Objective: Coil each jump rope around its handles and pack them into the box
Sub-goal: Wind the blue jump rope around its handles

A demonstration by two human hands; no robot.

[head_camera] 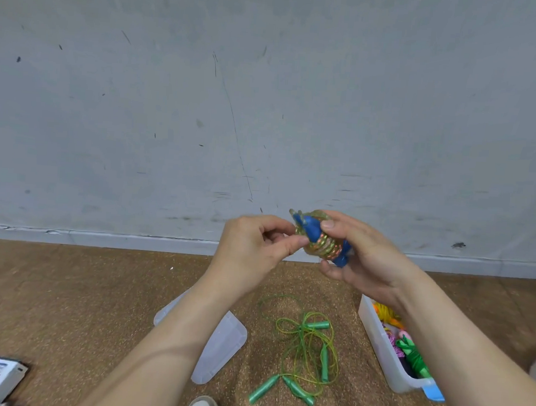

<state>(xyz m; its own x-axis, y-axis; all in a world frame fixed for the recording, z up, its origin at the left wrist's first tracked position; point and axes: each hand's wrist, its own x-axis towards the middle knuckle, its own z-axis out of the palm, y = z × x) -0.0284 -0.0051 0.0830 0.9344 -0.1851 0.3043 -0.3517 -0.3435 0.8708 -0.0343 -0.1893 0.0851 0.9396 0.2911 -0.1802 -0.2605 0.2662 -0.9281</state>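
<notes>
Where both hands meet in front of the wall: blue-handled jump rope [319, 238], its yellowish cord coiled tightly around the paired handles, raised in mid-air above the floor. Right hand [363, 257], grip clenched around the bundle from the right, thumb on top. Left hand [252, 243], grip pinched on the cord at the bundle's left end. Below, on the brown floor [63, 299]: loose green jump ropes [305, 351], uncoiled and tangled. To the right, clear box [386, 350] holding coiled ropes in orange, pink and green. To the left, clear lid [221, 348], flat on the floor, partly hidden by the left forearm.
</notes>
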